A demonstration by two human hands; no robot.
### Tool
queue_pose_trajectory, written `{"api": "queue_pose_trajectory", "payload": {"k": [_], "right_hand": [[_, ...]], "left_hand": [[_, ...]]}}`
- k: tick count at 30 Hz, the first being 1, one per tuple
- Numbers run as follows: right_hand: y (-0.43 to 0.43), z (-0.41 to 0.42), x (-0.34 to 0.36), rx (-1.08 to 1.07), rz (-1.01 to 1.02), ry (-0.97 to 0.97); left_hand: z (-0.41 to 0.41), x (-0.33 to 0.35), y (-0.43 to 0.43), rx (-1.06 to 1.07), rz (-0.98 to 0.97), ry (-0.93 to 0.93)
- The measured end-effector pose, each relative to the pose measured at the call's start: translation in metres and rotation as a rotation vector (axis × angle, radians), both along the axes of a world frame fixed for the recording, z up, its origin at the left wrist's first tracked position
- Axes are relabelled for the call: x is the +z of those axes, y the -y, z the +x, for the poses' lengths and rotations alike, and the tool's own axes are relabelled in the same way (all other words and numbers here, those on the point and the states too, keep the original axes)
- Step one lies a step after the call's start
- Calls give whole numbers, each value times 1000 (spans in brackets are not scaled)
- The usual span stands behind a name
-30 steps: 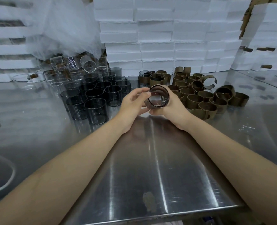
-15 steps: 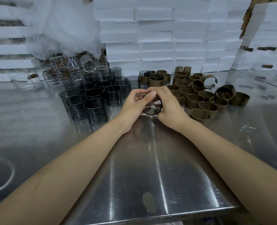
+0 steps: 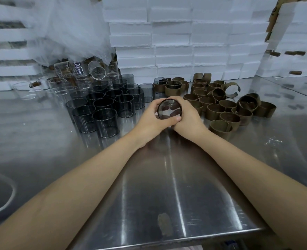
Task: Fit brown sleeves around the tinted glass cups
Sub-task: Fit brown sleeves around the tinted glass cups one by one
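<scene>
Hands at work on a steel bench: from the head camera, a person's left hand (image 3: 151, 119) and right hand (image 3: 189, 116) are wrapped together round a smoky tinted cylindrical glass cup (image 3: 169, 110). They hold it over the brushed stainless-steel table (image 3: 167, 177) with one round end turned toward the lens. Fingers (image 3: 155, 106) of both hands curl over its wall, clasping the cup from both sides. Palms cover that wall, so whether a brown sleeve is on it, or how far on, cannot be told.

To the left stands a tight cluster of bare dark-tinted glass cups (image 3: 105, 105), with clear glass beakers (image 3: 62, 83) behind. To the right lies a heap of brown split-ring sleeves (image 3: 221, 109). Beyond the hands, a few cups already wearing brown sleeves (image 3: 172, 86) stand before stacked white foam boxes (image 3: 174, 42).

Risk, on this evidence, lies mainly in the glass. Smooth walls could slip from the clasp onto hard steel if a push comes off-centre. A sleeve forced on askew could bind or spring open, and too hard a squeeze could crack the wall. The left forearm (image 3: 95, 168) passes near the standing cups, where a wide sweep could topple them.
</scene>
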State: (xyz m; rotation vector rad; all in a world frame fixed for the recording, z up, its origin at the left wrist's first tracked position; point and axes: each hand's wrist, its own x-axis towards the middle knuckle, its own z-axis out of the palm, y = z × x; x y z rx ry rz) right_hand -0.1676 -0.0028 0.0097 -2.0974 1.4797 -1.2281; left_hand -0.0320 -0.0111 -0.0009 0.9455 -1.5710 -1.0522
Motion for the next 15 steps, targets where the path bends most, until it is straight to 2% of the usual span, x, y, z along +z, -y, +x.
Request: {"api": "queue_pose_trajectory", "payload": {"k": [6,8,12,15], "right_hand": [[1,-9,5,61,254,442],[3,-10,5,63,288,528],[3,-8,4,68,270,530],[0,-7,4,60,216,455]], "left_hand": [[2,5,-4,-40,44,-25],[3,7,-7,-56,41,-23],[4,8,-7,-69,84,-63],[3,7,-5,-68,103,-89]]}}
